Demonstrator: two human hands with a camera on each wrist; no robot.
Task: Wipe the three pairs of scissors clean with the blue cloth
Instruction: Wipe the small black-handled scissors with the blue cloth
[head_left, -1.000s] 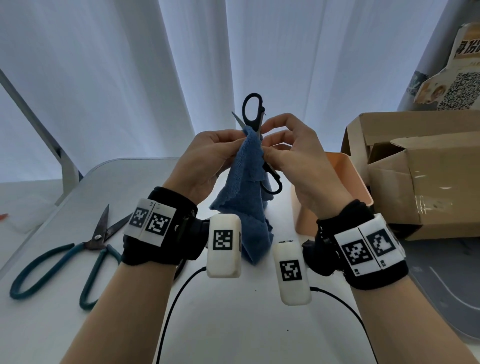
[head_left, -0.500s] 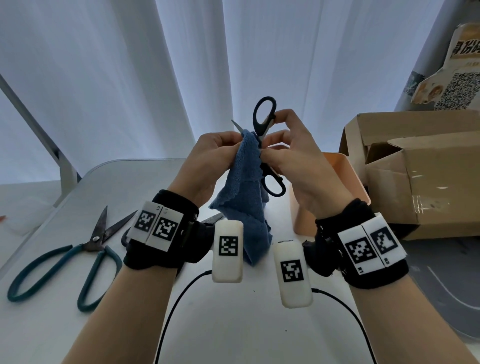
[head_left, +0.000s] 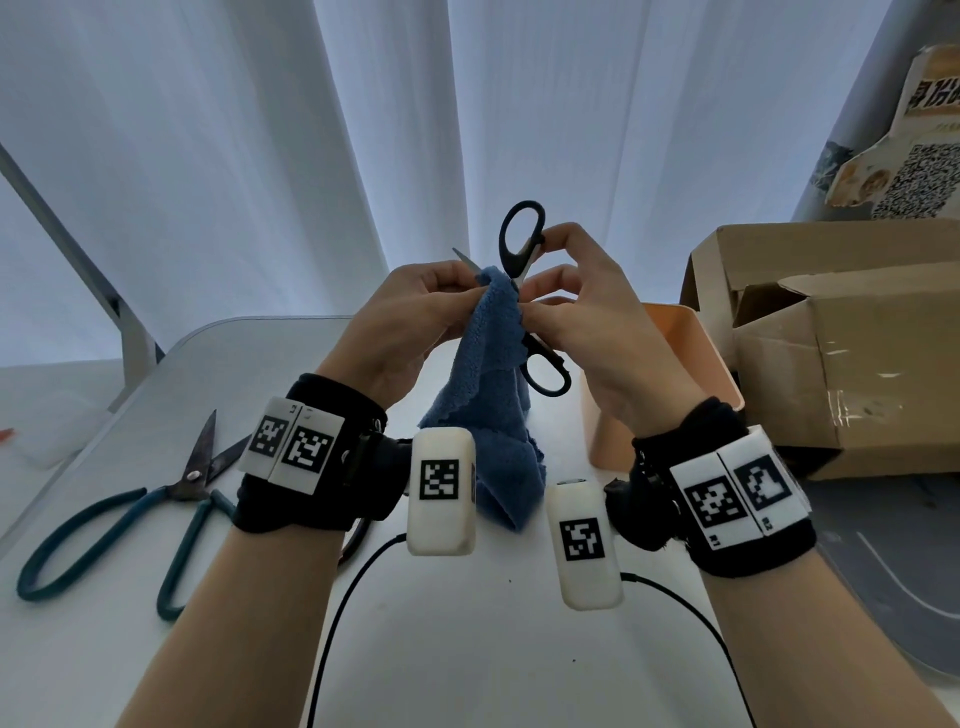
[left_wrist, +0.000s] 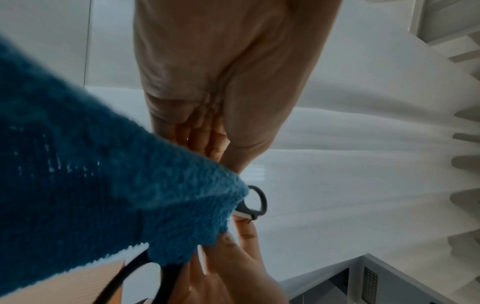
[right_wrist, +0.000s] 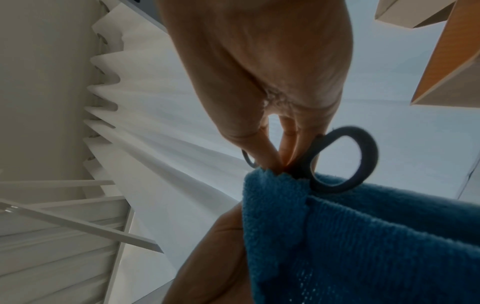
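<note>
while the right hand (head_left: 587, 317) pinches the black scissors (head_left: 522, 244) by the handle, thumb and fingers curled just below the upper loop, the left hand (head_left: 410, 317) keeps the blue cloth (head_left: 493, 374) bunched between its fingertips around the blade. both are held up in the air between the hands, and the cloth's free end hangs straight down from the left pinch toward the table (head_left: 467, 649). compared with a second ago, the scissors have been tipped more upright and lifted a little, so the upper loop stands higher above the right fingers and the lower loop swings out below them. only the blade tip pokes out above the cloth, beside the left thumb. that suggests the wiping stroke is running along the blade of this pair, with the cloth near the pivot; the wrist views are too blurred to say exactly how much metal is covered. off to the left of the left wrist, the teal scissors (head_left: 130, 519) lie open on the table, and a dark handle that may belong to a third pair shows under that wrist. by this reading the job is at most partway through.
</note>
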